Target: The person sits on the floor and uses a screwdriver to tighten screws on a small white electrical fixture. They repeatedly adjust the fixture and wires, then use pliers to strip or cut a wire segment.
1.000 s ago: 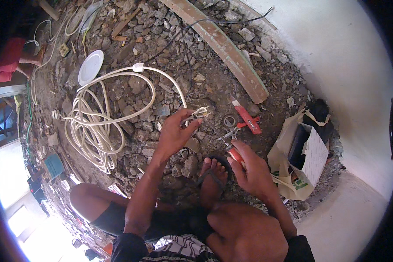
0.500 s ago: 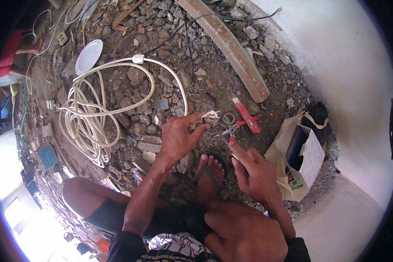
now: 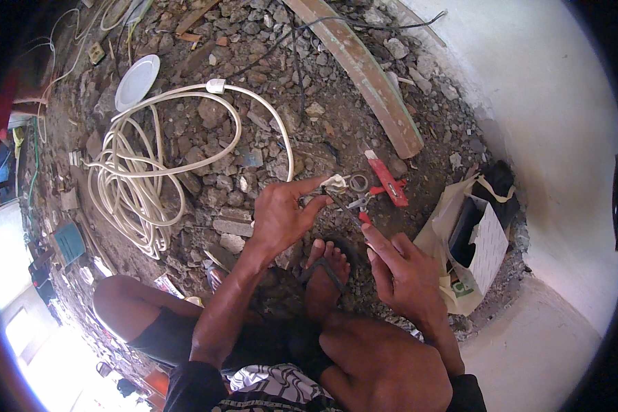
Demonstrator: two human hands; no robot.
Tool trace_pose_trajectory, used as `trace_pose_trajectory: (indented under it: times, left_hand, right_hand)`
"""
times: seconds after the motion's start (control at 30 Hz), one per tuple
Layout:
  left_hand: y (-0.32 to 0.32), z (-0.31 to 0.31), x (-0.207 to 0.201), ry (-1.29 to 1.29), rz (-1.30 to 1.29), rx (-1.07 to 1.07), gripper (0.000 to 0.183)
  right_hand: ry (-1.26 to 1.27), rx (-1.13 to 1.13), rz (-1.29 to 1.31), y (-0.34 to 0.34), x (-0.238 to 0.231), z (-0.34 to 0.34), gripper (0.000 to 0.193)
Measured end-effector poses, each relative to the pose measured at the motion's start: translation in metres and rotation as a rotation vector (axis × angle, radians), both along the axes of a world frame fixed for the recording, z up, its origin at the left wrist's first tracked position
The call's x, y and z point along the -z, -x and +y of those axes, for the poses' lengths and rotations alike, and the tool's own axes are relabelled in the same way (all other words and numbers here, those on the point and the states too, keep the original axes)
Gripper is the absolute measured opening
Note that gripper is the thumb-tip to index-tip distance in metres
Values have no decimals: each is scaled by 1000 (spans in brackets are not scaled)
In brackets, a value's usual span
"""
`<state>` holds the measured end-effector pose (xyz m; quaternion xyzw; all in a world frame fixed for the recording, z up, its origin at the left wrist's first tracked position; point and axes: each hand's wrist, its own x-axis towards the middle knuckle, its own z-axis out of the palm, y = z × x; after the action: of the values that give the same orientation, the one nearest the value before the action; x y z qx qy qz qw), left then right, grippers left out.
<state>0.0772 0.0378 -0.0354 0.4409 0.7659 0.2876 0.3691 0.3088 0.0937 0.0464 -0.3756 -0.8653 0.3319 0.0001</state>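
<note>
My left hand (image 3: 281, 213) pinches a small white fitting (image 3: 335, 182) between thumb and fingers; the white cable (image 3: 281, 127) runs down behind that hand. Whether the fitting is joined to the cable is hidden. In my right hand (image 3: 405, 275) are red-handled pliers (image 3: 362, 211), their metal jaws pointing up and left, close to the fitting but apparently apart from it. Just beyond lie a grey tape roll (image 3: 358, 182) and a red utility knife (image 3: 388, 178) on the dirt.
The white cable lies coiled on rubble at left, beside a white plate (image 3: 137, 82). A wooden plank (image 3: 364, 79) slants across the top. An open bag (image 3: 453, 268) with a box stands right, against a white wall (image 3: 556, 137). My sandalled foot (image 3: 329, 268) is below my hands.
The view has shifted slightly. The white fitting has turned a little in my left hand, and the pliers sit slightly lower. Both hands keep their hold.
</note>
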Motion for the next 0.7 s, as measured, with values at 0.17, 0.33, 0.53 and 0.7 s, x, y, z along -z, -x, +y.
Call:
trace_pose_trajectory:
  times: [0.17, 0.33, 0.53, 0.7]
  left_hand:
    - [-2, -4, 8, -138, 73, 0, 34]
    - [-4, -2, 1, -84, 90, 28, 35]
    - [-11, -5, 7, -160, 252, 91, 34]
    - [-16, -3, 9, -128, 303, 121, 37]
  right_hand:
    - [-4, -11, -25, -1, 0, -1, 55]
    - [-159, -118, -157, -4, -5, 1, 58]
    - [-405, -265, -252, -3, -2, -1, 58]
    - [539, 239, 278, -18, 34, 6, 47]
